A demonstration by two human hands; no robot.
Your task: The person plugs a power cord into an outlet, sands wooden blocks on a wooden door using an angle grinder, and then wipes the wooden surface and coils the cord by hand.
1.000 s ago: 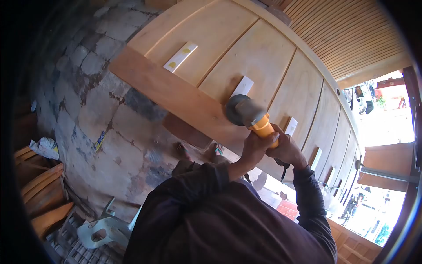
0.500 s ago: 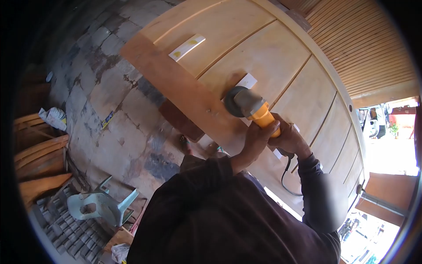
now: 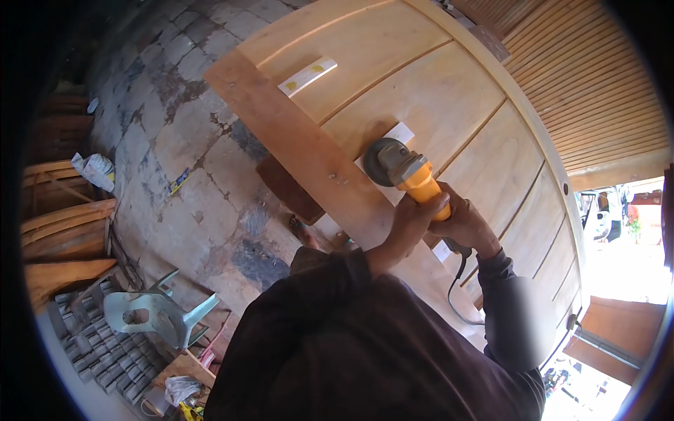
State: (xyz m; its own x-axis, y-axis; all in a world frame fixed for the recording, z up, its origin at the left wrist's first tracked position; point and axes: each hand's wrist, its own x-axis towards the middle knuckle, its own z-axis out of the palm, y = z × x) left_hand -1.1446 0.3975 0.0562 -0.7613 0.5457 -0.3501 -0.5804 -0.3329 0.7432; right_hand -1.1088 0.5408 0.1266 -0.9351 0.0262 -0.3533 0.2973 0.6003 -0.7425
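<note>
Yellow-and-grey angle grinder [image 3: 414, 175]: held in both hands above the large, pale brown, grooved wooden panel [image 3: 414, 84], at the part next to the panel's near edge; its head is pointed in over the panel.
Round dark grinding disc [image 3: 379, 160]: carried at the head of the grinder, tilted, with part of a flat white strip [image 3: 401, 132] on the panel covered by it; whether the strip is touched cannot be told.
Left hand [image 3: 413, 223]: wrapped around the yellow body of the grinder, over the panel's near edge.
Right hand [image 3: 463, 223]: closed about the rear of the grinder, over the panel; its fingers are partly hidden.
Thin dark power cord [image 3: 453, 289]: hung below the right hand, in front of the panel.
Flat white strip with yellow patches [image 3: 307, 76]: laid on the panel, apart from the grinder, beside the reddish-brown wooden edge board [image 3: 302, 140].
Cracked grey stone floor [image 3: 203, 182]: seen below the panel, off its near edge.
Pale green plastic chair [image 3: 158, 316]: stood on the floor, well apart from the panel.
Ribbed brown wooden surface [image 3: 586, 105]: seen beyond the panel's far edge.
</note>
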